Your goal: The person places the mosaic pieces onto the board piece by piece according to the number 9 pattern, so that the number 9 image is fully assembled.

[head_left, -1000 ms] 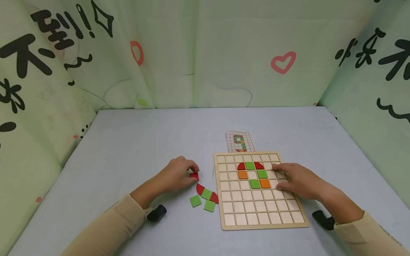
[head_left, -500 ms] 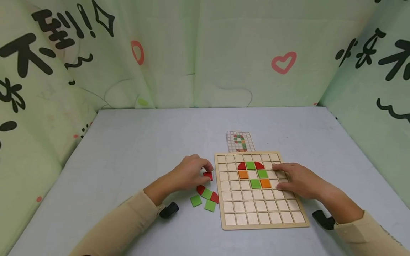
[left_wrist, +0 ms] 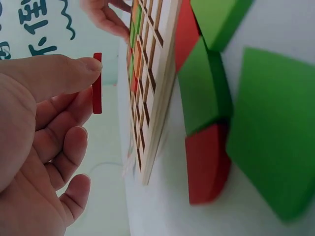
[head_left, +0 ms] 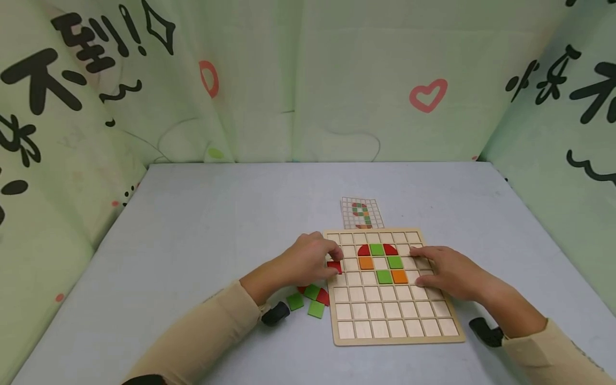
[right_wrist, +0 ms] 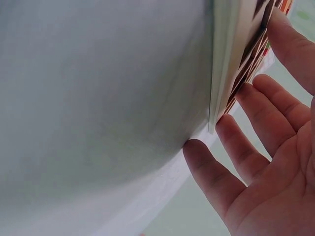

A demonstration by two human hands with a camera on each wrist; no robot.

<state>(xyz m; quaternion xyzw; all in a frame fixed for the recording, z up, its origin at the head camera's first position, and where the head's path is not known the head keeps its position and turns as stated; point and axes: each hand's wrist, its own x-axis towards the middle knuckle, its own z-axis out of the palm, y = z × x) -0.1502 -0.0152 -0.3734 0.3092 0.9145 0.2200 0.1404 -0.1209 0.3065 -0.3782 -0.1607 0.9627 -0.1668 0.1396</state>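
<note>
Grip, left hand (head_left: 310, 260): closed on a red piece (head_left: 335, 267), pinching between thumb and forefinger, with the other fingers bent loosely and holding nothing.
Red piece: held over the left side of the board (head_left: 399, 340), level with the third row from the far edge; seen edge-on at the wrist, so hard to say whether square or rounded.
Grip, right hand (head_left: 447, 270): loose, not pinching; resting on the board's right side with fingers spread.
Board: lying flat on the bench (head_left: 216, 214), gridded with shallow cells, mostly bare.
Laid pieces: set red (head_left: 363, 250), green (head_left: 377, 249), red (head_left: 390, 249) in the second row; orange (head_left: 366, 262), a bare cell, then green (head_left: 395, 262) in the third; green (head_left: 384, 276) and orange (head_left: 399, 276) side by side in the fourth.
Loose pieces (head_left: 316, 309): clustered just left of the board, three green and two red.
Card (head_left: 362, 214): lying at the board's far edge, printed with a coloured grid pattern.
Just changed: carried the red piece rightward, from bare bench to over the board; kept the right hand in place.
Meaning: seems past picking up and into placing, though not yet set in a cell.
</note>
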